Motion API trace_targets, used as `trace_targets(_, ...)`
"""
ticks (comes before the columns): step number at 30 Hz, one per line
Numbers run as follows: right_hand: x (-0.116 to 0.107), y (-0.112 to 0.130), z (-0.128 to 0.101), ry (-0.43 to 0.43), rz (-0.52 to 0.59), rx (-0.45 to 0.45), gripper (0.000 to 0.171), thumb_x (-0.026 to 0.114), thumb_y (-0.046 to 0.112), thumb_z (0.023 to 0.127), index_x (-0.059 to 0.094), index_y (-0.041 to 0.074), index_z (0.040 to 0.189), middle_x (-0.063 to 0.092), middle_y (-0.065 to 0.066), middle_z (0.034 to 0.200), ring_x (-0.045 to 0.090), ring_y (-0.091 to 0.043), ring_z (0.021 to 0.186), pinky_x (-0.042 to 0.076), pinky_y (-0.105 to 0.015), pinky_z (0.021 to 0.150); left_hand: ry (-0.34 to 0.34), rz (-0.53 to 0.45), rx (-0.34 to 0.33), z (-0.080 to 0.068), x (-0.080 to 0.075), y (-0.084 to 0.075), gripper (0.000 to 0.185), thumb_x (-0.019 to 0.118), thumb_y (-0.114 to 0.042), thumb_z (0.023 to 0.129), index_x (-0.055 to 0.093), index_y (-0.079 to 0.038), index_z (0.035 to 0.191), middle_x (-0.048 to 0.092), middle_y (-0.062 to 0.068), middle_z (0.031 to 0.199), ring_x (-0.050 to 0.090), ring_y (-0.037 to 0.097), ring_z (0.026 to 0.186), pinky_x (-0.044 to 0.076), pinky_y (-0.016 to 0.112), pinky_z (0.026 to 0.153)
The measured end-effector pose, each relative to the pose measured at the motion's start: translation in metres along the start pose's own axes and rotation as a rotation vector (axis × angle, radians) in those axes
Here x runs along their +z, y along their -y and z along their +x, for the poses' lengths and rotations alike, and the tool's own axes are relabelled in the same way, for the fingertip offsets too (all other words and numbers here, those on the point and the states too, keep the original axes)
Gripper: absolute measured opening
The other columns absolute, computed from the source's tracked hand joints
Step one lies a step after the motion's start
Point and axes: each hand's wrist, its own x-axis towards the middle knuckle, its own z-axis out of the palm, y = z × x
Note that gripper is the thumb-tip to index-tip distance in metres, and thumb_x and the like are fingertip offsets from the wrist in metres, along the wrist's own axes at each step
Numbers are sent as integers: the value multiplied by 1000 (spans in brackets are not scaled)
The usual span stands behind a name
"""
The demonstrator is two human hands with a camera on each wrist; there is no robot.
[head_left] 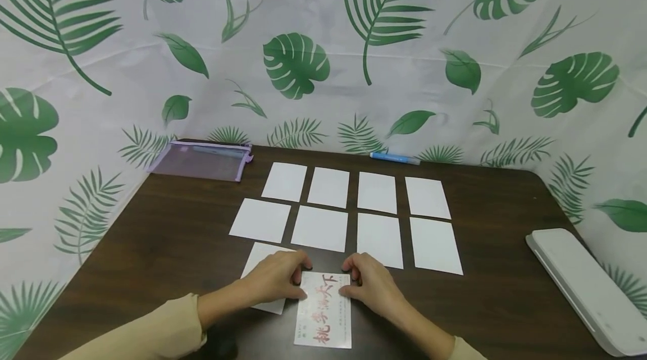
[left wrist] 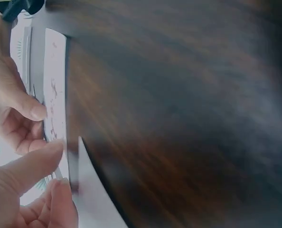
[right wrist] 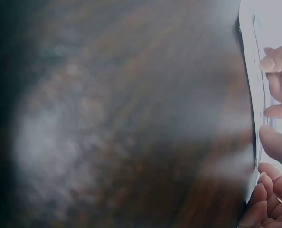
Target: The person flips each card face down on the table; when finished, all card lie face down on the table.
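A printed card point(head_left: 323, 310) with red characters lies near the front edge of the dark wooden table point(head_left: 151, 247). My left hand point(head_left: 295, 280) pinches its upper left edge, and my right hand point(head_left: 354, 280) pinches its upper right edge. In the left wrist view the printed card point(left wrist: 55, 95) shows edge-on, with my left hand's thumb point(left wrist: 46, 152) against it. The right wrist view shows the printed card point(right wrist: 264, 28) blurred, with my right hand's fingers point(right wrist: 274, 142) at its edge. A blank white card point(head_left: 260, 256) lies partly under my left hand.
Several blank white cards point(head_left: 328, 211) lie in two rows beyond my hands. A purple mesh pouch point(head_left: 199, 160) sits at the back left and a blue marker point(head_left: 394, 158) at the back edge. A flat white device point(head_left: 586, 287) lies at the right edge.
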Motion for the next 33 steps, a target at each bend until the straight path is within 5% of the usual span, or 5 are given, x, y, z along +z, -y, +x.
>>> trace_targets(11,-1,3,1,14,-32,-23,34,82,10,67,54,13,85,47,5,77,40,-8,70,36,-20,57,48,11,-62,3,-4,-5,40,83,-17,68,57,-11,98,52,-9,71,43,2,60,38,19,54)
trace_targets(19,-3,4,1,23,65,-14,30,76,5,74,49,12,83,50,7,69,42,-3,59,36,-18,50,-55,38,-41,1,1,-5,39,84,-17,65,55,-15,92,49,-5,87,46,10,78,41,22,64)
trace_targets(22,-8,5,4,5,233,24,24,71,2,80,49,9,86,53,2,71,47,-3,57,41,-18,49,-118,-100,-54,3,-1,-3,35,82,-10,69,55,-11,91,52,-2,87,50,12,80,45,21,65)
trace_targets(27,-16,7,14,-78,530,94,18,63,-4,85,48,1,93,54,-9,79,54,-9,59,47,-20,52,-182,-489,-151,13,-9,-4,29,73,-2,78,54,-2,100,58,3,82,57,12,70,49,21,58)
trace_targets(33,-21,9,22,-178,652,141,18,61,-8,85,50,-2,98,51,-12,80,50,-10,58,45,-21,55,-244,-785,-266,22,-13,-11,31,68,-3,83,54,6,110,58,8,86,60,11,71,56,29,64)
